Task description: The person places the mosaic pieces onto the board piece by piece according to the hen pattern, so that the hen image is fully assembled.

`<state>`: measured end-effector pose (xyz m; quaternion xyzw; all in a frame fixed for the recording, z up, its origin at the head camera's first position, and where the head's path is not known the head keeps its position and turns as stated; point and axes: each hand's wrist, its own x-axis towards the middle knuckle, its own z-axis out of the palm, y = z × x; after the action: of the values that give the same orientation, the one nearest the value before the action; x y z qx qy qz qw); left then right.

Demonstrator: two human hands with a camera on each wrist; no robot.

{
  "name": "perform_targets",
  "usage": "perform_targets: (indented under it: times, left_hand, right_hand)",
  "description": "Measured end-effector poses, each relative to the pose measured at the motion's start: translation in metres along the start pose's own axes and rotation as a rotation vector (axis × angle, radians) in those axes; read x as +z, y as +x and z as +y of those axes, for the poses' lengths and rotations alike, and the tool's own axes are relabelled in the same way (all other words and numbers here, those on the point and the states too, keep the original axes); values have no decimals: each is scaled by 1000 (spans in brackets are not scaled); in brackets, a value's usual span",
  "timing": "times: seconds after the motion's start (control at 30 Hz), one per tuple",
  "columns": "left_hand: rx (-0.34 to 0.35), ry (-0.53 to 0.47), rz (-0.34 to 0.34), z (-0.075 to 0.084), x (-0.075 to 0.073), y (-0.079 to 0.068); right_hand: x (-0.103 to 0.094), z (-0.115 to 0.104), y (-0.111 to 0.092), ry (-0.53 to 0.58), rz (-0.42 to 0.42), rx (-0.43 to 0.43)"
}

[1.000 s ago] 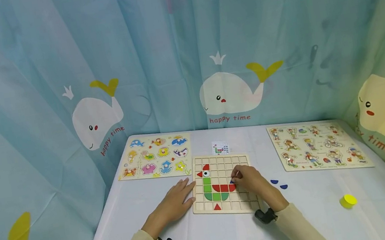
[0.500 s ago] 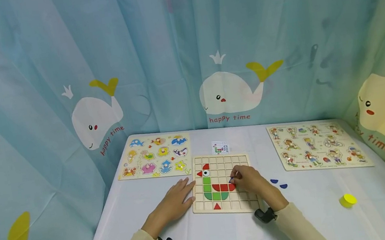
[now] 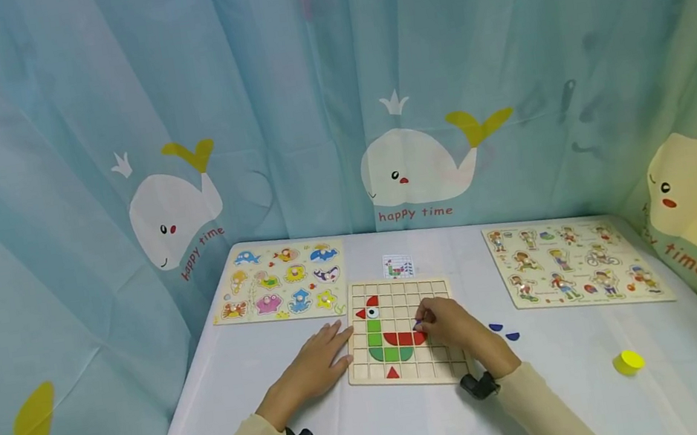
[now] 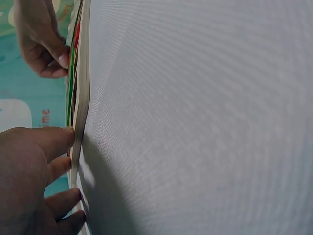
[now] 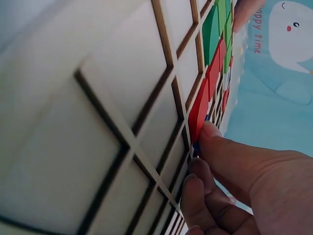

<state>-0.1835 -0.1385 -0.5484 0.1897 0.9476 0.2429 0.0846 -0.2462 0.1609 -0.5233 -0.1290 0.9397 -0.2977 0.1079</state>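
A wooden grid board [image 3: 372, 375] lies mid-table in the head view, bearing green and red pieces and a round eye piece [image 3: 372, 313] laid out like a bird. Over its right part, my right hand [image 3: 449, 326] pinches a small blue piece [image 3: 417, 325] between thumb and fingers, just beyond the red row [image 3: 405, 340]. The fingers cover most of that piece; the right wrist view shows only a sliver of blue [image 5: 196, 148]. My left hand [image 3: 316, 361] rests at the board's left edge, fingers extended, with thumb and fingertips touching the rim in the left wrist view.
Two blue half-round pieces [image 3: 504, 332] lie right of the board, and a yellow cylinder [image 3: 628, 362] farther right. A pattern card [image 3: 399, 266] sits behind the board. A sea-animal puzzle [image 3: 277, 281] stands back left, a figure puzzle [image 3: 578, 262] back right. A curtain [image 3: 304, 104] surrounds the table.
The blue piece in my right hand has shifted very slightly left and away, by the red row. My left hand stays in place at the board's edge.
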Motion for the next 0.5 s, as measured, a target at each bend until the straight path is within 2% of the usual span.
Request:
perform_targets:
  times: [0.2, 0.33, 0.5]
  left_hand:
    - [1, 12, 0, 0, 0, 0]
    - [0, 13, 0, 0, -1, 1]
    - [-3, 6, -2, 1, -1, 0]
  right_hand:
    - [-8, -1, 0, -55, -19, -69]
    - [-12, -1, 0, -49, -42, -116]
    - [-10, 1, 0, -31, -46, -117]
